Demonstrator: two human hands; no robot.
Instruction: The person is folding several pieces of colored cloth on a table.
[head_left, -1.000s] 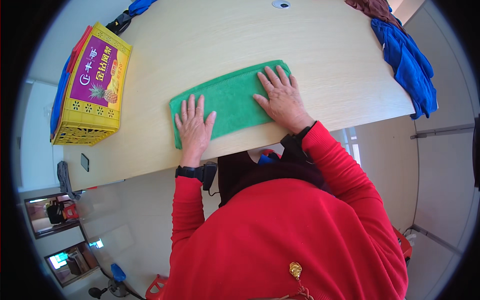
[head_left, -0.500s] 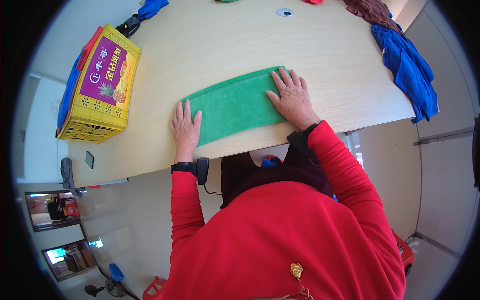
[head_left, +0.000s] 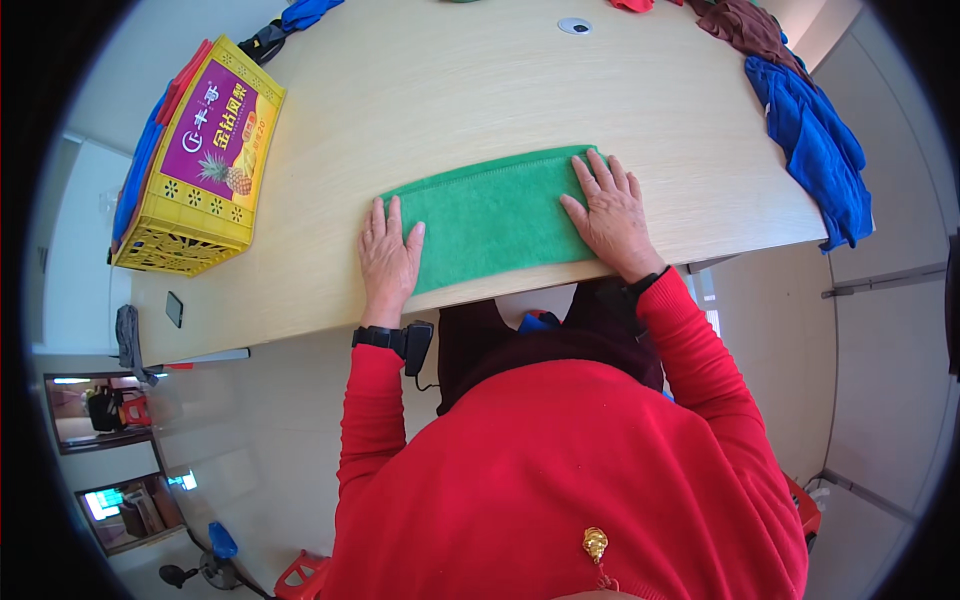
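Note:
A green towel (head_left: 500,220), folded into a long rectangle, lies flat near the table's front edge. My left hand (head_left: 390,252) rests on its left end with the fingers stretched out. On the right end lies my right hand (head_left: 610,215), its fingers spread and the tips by the far right corner. Both palms face down and neither hand grips the cloth. A stitched hem runs along the towel's far edge.
A yellow plastic crate (head_left: 215,160) with cloths over its far-left side stands on the table (head_left: 430,110) at left. A phone (head_left: 174,309) lies near the front left edge. Blue cloth (head_left: 815,150) and brown cloth (head_left: 750,35) are heaped along the right edge.
The towel and both hands have shifted slightly to the right and nearer to me. Both hands stay flat on the towel's ends.

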